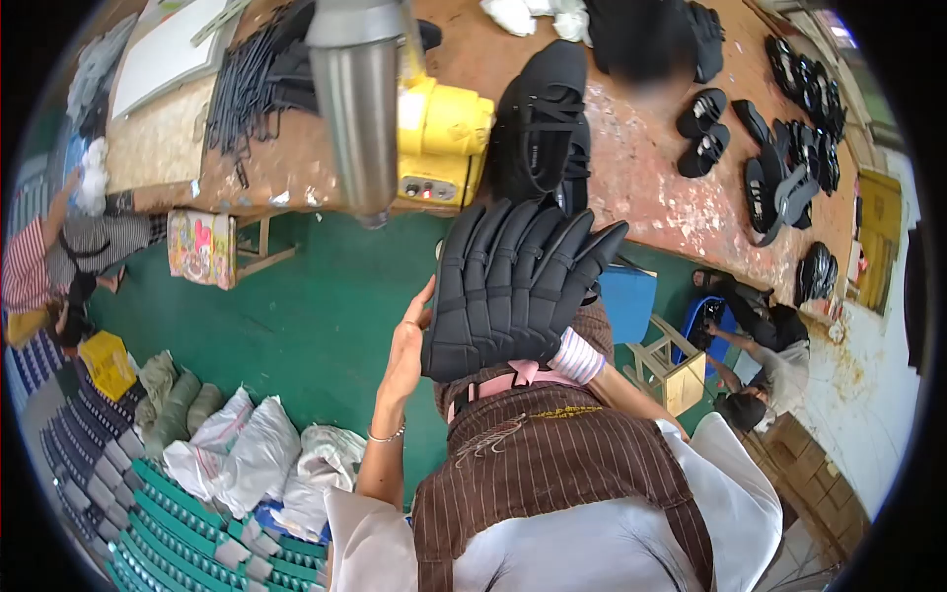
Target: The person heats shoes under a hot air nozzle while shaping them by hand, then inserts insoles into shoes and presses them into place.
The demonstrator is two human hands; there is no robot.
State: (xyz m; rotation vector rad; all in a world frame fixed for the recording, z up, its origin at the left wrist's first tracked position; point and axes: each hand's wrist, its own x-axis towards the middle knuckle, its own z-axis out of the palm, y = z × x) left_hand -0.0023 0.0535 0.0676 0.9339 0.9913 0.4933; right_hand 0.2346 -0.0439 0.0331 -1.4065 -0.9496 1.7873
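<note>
In front of my waist is a bundle of black shoe pieces [503, 286], curved and stood side by side, with their pointed tips fanned toward the table. My left hand [402, 350] lies along the bundle's left side, its fingers partly hidden and pressing against it. A striped cuff [577, 357] marks my right wrist at the lower right of the bundle. That hand supports the bundle from behind, and its fingers cannot be seen. Just beyond the tips, a large black sandal [538, 128] rests at the table edge beside a yellow machine [439, 138].
A steel cylinder [357, 109] rises before the worktable [631, 168]. Black straps [252, 84] lie left, and several black sandals [789, 178] lie right. White sacks [261, 444] and green racks [187, 533] stand lower left. One person [774, 365] sits right, another [59, 252] left.
</note>
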